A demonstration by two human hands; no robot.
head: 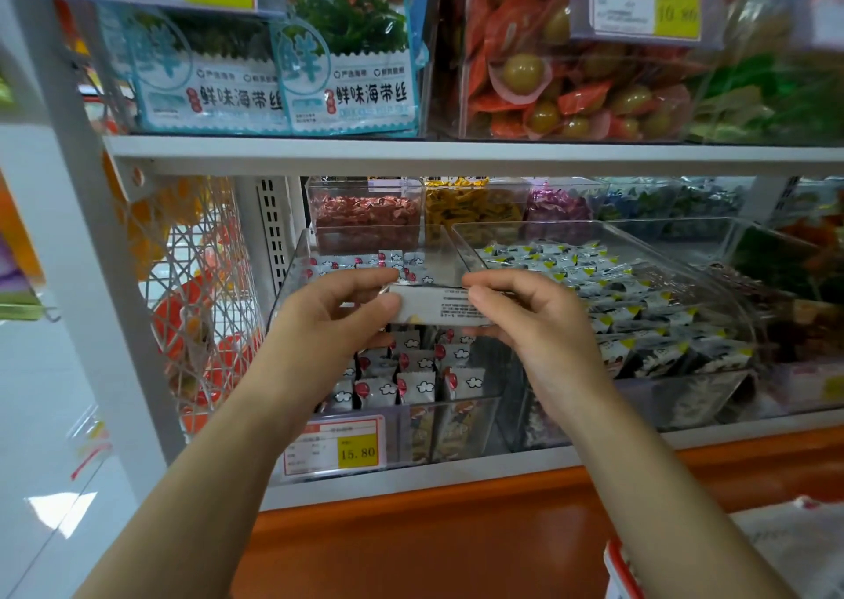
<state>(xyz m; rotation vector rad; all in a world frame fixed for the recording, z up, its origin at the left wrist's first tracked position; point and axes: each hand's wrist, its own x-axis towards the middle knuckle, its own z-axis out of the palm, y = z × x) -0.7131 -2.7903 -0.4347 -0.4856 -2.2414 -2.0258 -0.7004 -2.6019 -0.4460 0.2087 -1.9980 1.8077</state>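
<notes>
White store shelving (411,155) leaves a low gap under its upper board, crowded with clear bins. Both forearms reach up to the left bin (290,274) of cloud-printed sweets (415,386). The left grip (319,320) and right grip (534,320) each pinch one end of a small white packet (438,308), held level above the sweets, its fine print unreadable. The price tag (335,448) below reads 15.80.

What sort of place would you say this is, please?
Probably a shop's snack aisle: a yellow price tag, clear plastic bins of wrapped sweets, white metal shelves; the left hand and right hand hold a small white packet.
</notes>
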